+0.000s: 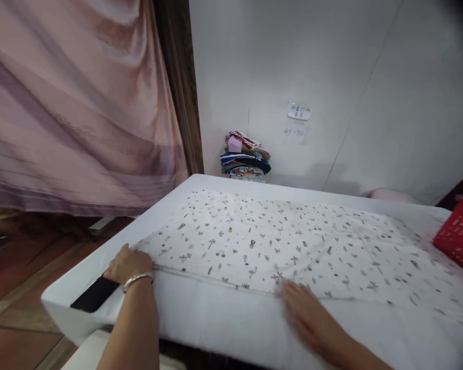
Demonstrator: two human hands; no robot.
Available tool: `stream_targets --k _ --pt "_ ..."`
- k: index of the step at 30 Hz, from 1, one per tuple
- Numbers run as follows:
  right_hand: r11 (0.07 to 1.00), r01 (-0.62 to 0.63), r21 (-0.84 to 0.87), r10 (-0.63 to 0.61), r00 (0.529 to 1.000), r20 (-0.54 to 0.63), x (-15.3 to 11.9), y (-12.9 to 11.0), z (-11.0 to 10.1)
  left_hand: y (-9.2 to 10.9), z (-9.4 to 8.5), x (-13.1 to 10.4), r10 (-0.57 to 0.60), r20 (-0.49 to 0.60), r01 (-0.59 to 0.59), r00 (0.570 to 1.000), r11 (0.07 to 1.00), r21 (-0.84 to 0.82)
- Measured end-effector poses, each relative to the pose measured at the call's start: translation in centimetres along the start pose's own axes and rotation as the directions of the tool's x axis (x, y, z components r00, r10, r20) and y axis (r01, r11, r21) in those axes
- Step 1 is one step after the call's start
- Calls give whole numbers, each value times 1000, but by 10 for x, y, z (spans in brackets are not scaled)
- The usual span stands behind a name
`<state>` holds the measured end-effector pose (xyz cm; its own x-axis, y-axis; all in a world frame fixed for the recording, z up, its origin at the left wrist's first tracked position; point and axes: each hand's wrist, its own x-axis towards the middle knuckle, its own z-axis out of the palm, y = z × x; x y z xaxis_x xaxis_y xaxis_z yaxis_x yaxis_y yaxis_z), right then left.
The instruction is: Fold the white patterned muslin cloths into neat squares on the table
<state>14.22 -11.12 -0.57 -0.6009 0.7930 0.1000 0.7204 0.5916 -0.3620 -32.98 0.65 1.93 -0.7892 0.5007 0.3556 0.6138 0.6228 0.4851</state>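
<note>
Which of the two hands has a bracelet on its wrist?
The left hand, by the black flat object at the table's left: a silvery bracelet rings its wrist. The right hand shows none.

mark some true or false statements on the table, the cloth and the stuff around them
1. The patterned cloth lies on a white table. True.
2. The bracelet is on the right wrist. False: the bracelet is on the left wrist, just behind the left hand.
3. The right hand is at the cloth's near edge. True.
4. The basket is blue and at the left. False: the basket is red and at the right.
5. A black item lies by the left hand. True.
</note>
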Motion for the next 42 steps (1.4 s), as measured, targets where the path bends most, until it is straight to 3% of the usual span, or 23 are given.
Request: stream_targets --k 5,8,10,12,14,15,17,20,26,33,35,37,40,42 --pt "977 -174 -121 145 966 -213 -42 46 -12 6 -11 -19 183 -88 -187 979 982 -35" --pt "962 -215 -171 163 947 -277 -56 63 -14 18 -17 -48 430 19 -427 903 900 -86" --pt "955 -237 -180 172 933 -316 -63 71 -14 30 -19 -78 634 156 -609 757 772 -180" --pt "950 -262 -169 193 920 -342 -69 77 -15 40 -21 -115 790 251 -727 560 614 -308" --pt "947 -288 -142 224 910 -348 -75 82 -17 49 -22 -149 883 276 -779 379 466 -419" --pt "947 -297 -126 238 907 -347 -78 85 -17 52 -23 -163 911 266 -791 314 406 -458" --pt "948 -301 -99 253 906 -339 -81 90 -18 57 -23 -181 942 241 -807 236 328 -492" --pt "959 -271 -86 229 916 -330 -83 97 -18 62 -23 -190 946 267 -832 182 293 -472" --pt "965 -234 -115 176 911 -373 -77 105 -21 67 -20 -189 937 320 -884 140 264 -385" --pt "970 -218 -106 173 928 -331 -70 101 -31 68 -20 -194 938 298 -915 177 268 -301" --pt "972 -212 -105 167 930 -327 -71 100 -31 71 -21 -201 951 260 -914 164 246 -323" --pt "973 -202 -114 153 928 -339 -74 102 -31 77 -22 -215 971 215 -914 107 181 -362" --pt "971 -194 -141 134 927 -351 -82 110 -31 94 -22 -243 984 175 -903 -24 53 -426" --pt "962 -212 -173 143 928 -344 -92 117 -33 107 -21 -259 982 168 -895 -87 -3 -445"
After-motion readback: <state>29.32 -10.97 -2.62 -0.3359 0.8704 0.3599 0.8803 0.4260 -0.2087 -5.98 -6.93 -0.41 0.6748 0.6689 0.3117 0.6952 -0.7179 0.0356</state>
